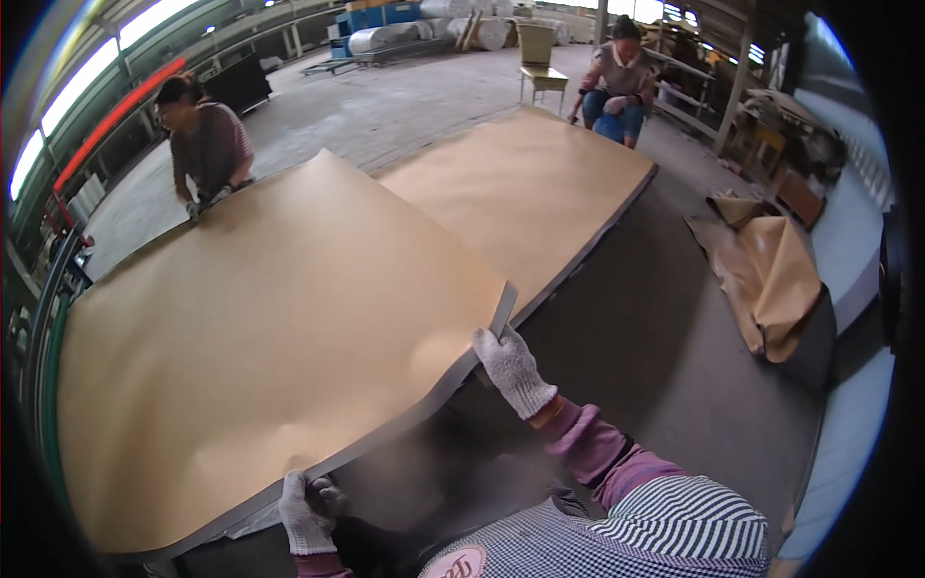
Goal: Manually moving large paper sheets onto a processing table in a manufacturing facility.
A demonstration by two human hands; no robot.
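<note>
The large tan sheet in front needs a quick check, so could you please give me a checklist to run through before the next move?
1. Left hand gripping the near edge of the front sheet: ok.
2. Right hand gripping near its right corner: ok.
3. Co-worker on the left at the far edge: ok.
4. Sheet smooth along the near edge: not ok, it bulges near both hands.
5. Front sheet clear of the rear sheet beneath: cannot tell, they overlap in view.
</note>
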